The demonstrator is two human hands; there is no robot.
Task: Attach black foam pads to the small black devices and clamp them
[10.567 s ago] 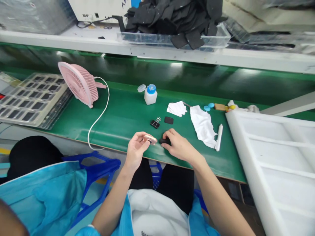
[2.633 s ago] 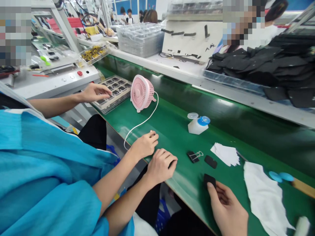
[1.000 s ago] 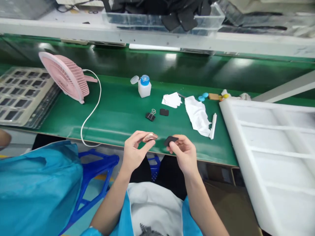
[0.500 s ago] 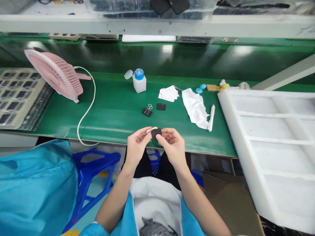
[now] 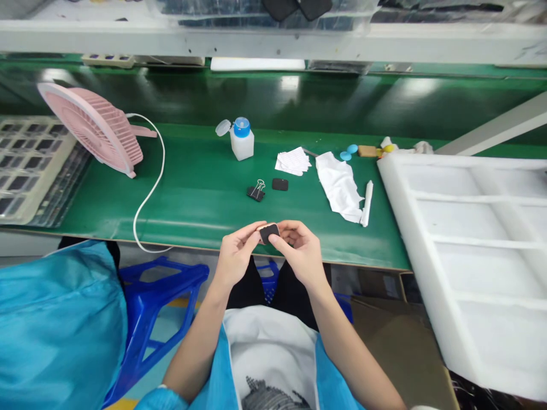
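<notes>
Left hand (image 5: 234, 256) grasps one gold-edged piece (image 5: 261, 227), right hand (image 5: 305, 254) one black pad (image 5: 269, 232).

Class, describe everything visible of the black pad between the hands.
The black pad is small, flat and matte, with rounded corners, perhaps foam or cloth. It is tilted, broad face showing, near the front edge of the green table. The right hand holds it, apparently against a gold-coloured piece in the left hand.

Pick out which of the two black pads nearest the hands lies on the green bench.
The black pad just right of the binder clip, flat on the bench; the other pad is held by the right hand.
</notes>
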